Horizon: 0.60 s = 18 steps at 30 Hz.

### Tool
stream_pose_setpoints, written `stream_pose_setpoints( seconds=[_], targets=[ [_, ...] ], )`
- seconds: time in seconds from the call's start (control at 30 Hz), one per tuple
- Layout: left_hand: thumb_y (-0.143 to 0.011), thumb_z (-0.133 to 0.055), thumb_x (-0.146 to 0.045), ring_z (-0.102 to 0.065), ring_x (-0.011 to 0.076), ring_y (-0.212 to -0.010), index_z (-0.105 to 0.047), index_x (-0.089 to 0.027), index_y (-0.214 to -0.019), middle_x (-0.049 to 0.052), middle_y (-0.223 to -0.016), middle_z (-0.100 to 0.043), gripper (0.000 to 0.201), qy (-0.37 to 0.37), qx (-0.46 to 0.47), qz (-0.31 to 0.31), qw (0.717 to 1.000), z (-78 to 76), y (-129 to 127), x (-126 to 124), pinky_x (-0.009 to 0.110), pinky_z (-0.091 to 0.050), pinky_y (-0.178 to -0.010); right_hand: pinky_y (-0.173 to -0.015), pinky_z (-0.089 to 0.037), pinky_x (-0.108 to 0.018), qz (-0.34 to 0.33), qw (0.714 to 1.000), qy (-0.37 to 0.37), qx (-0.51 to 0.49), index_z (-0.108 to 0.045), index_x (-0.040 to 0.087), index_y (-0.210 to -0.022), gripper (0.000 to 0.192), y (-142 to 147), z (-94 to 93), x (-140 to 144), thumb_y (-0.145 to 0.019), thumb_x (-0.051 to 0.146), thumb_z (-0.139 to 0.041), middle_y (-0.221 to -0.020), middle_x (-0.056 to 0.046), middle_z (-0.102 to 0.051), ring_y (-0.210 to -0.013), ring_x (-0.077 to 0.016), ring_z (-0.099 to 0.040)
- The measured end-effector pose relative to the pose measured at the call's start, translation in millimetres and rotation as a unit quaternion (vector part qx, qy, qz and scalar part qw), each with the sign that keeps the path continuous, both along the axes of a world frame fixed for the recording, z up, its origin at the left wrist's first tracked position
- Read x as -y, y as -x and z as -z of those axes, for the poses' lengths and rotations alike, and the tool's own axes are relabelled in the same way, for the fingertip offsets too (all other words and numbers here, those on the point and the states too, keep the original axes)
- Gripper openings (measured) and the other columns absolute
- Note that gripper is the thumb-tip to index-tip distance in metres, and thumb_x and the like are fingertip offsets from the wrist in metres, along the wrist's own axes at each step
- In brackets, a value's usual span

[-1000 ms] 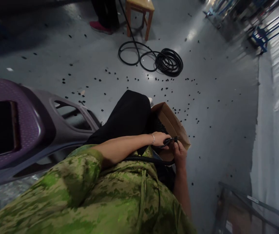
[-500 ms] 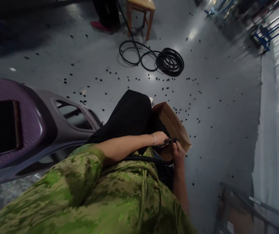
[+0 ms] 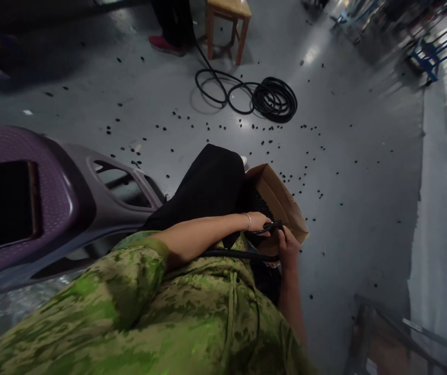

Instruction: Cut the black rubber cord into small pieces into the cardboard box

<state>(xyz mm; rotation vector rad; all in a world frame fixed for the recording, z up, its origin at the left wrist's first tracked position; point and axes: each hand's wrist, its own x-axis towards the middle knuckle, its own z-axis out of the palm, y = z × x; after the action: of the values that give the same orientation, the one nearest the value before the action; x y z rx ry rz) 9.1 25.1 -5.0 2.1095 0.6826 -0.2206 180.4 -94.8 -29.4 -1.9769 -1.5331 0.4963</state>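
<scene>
Floor is grey, glossy concrete with a bright light glare up top and small black pieces scattered all over it. Coiled black hose lies on the floor near a wooden stool; another person's dark trouser leg and red shoe stand just beside the stool. White sheeting runs down the right edge, blue metal frame at top right. Grey-purple moulded plastic panel sits at the left, with cut-out openings.

Person is seated — camo green top, black trousers. Open cardboard box rests against the knee, dark contents inside, too dim to identify.

Both hands meet at the box's near edge. Left hand, bracelet on the wrist, has its grip closed on a black scissor-like tool. Right hand comes up from below, fingers curled onto the same tool's end. A black tube runs across the lap to just under the hands — where it ends is hidden, so I cannot tell which hand, if either, holds it.

Tool sits between the two hands, touching both, right over the box opening.
</scene>
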Motion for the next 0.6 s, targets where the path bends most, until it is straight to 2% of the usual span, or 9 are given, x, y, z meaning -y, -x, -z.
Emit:
stream_pose_setpoints(
  seconds=[0.13, 0.3, 0.6],
  targets=[
    [-0.081, -0.054, -0.049, -0.063, 0.0176, -0.091, -0.056, -0.025, -0.12, 0.004, -0.104, -0.068, 0.046, -0.007, 0.006, 0.003, 1.0, -4.5, 0, 2, 0.021, -0.043, -0.069, -0.089, -0.048, -0.033, -0.001, 0.998, -0.038, 0.041, -0.066, 0.015, -0.107, 0.039, 0, 2.3, 0, -0.089, 0.041, -0.044, -0.105, -0.011, -0.069, -0.098, -0.0196, -0.063],
    [-0.082, -0.052, -0.048, -0.063, 0.0183, -0.088, -0.057, -0.023, -0.119, 0.006, -0.103, -0.068, 0.045, -0.019, -0.012, 0.007, 1.0, -6.1, -1, 2, 0.022, -0.042, -0.067, -0.087, -0.049, -0.033, 0.033, 0.995, -0.055, 0.075, -0.068, 0.013, -0.103, 0.041, -1, 6.2, -2, -0.088, 0.043, -0.045, -0.1, -0.012, -0.07, -0.094, -0.0207, -0.064],
    [-0.081, -0.054, -0.044, -0.061, 0.0137, -0.084, -0.061, -0.022, -0.113, 0.001, -0.097, -0.068, 0.04, 0.025, 0.041, 0.002, 0.999, 7.1, -4, 0, 0.018, -0.04, -0.067, -0.09, -0.047, -0.032, 0.043, 0.999, -0.005, -0.003, -0.065, 0.016, -0.111, 0.042, 5, 1.8, 2, -0.087, 0.044, -0.045, -0.109, -0.011, -0.068, -0.101, -0.02, -0.062]
  ],
)
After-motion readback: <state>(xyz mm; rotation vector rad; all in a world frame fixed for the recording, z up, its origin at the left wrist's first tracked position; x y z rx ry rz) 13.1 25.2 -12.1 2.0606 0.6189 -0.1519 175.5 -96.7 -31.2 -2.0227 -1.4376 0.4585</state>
